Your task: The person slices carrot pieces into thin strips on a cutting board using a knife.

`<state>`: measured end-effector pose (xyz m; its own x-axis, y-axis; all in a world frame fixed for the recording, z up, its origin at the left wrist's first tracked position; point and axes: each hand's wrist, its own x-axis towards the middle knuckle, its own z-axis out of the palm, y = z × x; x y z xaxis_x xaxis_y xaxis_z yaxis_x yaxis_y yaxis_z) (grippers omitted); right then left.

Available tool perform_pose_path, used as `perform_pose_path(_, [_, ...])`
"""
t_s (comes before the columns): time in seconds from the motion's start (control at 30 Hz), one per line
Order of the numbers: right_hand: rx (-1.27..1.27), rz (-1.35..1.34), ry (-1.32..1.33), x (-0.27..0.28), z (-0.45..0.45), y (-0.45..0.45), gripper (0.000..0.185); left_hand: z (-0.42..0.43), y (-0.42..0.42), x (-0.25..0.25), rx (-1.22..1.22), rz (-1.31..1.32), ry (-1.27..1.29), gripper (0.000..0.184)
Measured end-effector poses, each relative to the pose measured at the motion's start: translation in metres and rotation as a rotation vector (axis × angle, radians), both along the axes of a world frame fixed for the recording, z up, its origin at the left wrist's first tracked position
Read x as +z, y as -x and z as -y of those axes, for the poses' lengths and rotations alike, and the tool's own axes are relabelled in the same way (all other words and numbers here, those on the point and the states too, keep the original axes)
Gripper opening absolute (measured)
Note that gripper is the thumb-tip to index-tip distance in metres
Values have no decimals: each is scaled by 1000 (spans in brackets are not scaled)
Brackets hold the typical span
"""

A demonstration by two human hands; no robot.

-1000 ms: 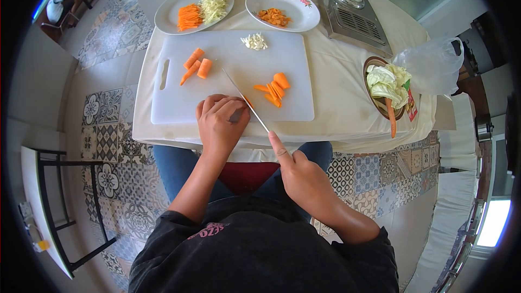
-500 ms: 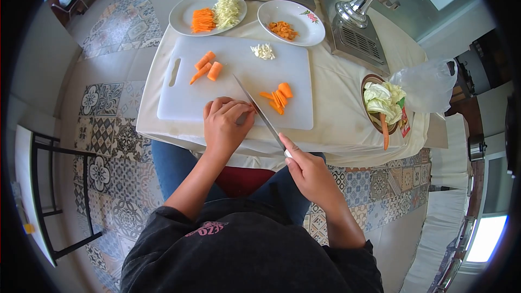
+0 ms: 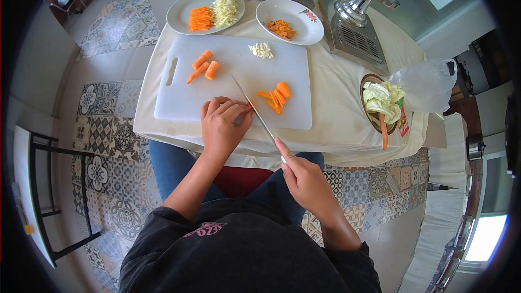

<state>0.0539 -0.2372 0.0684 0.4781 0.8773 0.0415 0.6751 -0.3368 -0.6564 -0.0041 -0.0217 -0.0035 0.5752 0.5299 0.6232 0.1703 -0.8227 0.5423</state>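
Observation:
My right hand is wrapped round the handle of a kitchen knife, its blade slanting up and left over the white cutting board. Close beside the blade, the curled fingers of my left hand press a piece of carrot to the board. Most of that piece is hidden under the fingers. Carrot slices and a short carrot chunk lie right of the knife. Further up on the left are several carrot pieces. A small heap of chopped white bits sits near the board's top edge.
Behind the board stand a plate with shredded carrot and cabbage, and a flowered plate with chopped orange bits. Two portable stoves are at the back. A bowl with cabbage and a carrot stands right, by a plastic bag.
The knife's handle and my right hand have moved slightly down and left. My left hand keeps its hold on the carrot. The whole view has shifted a little.

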Motion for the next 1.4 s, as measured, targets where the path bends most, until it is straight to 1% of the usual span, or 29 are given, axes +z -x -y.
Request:
perform_pose_path(0.3, [-5, -50, 83, 11, 4, 6, 64, 1, 0, 0, 17, -6, 30, 11])
perform_pose_path(0.5, [-17, 50, 145, -1, -15, 4, 64, 1, 1, 0, 11, -10, 42, 13])
perform_pose_path(0.6, [-22, 144, 142, -9, -24, 8, 63, 1, 2, 0, 19, -27, 34, 9])
perform_pose_path(0.7, [-28, 167, 152, -10, -21, 10, 63, 1, 3, -1, 26, -24, 29, 10])
perform_pose_path(0.8, [-24, 137, 77, -15, -18, 3, 61, 1, 3, 1, 20, -25, 33, 10])
perform_pose_path(0.9, [-54, -20, 74, -3, -16, 0, 58, 2, 1, -1, 34, -13, 17, 9])
perform_pose_path(1.0, [-84, -123, -15, 6, -16, 1, 55, 2, 1, 0, 36, -15, 13, 10])
perform_pose_path(1.1, [-81, -123, -114, 4, -14, -1, 56, 2, 1, -1, 28, -14, 6, 12])
perform_pose_path(1.2, [-134, -187, -54, 10, -8, 0, 55, 1, 2, -3, 13, 3, -10, 15])
perform_pose_path(1.4, [-194, -330, -44, 11, 12, 8, 55, 7, 0, 3, 30, -17, 36, 21])
